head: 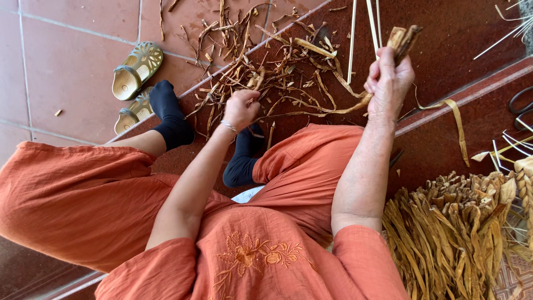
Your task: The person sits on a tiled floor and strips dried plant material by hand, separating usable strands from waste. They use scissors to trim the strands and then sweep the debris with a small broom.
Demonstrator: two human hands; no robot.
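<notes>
Dried plant stalk (404, 38), brown and curled, is gripped in the raised right hand (388, 80), its long strip trailing down toward the left hand (242, 108). That hand is clenched on a thin strip above scattered dry scraps (266, 61) on the floor, with a bundle of dried leaves (449, 233) below the right hand.

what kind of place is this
Probably a tiled porch or step of a home, used for hand craft work. Signs: the red tiled floor, a pair of sandals left on it, and a bundle of dried leaves beside scattered leaf scraps.
</notes>
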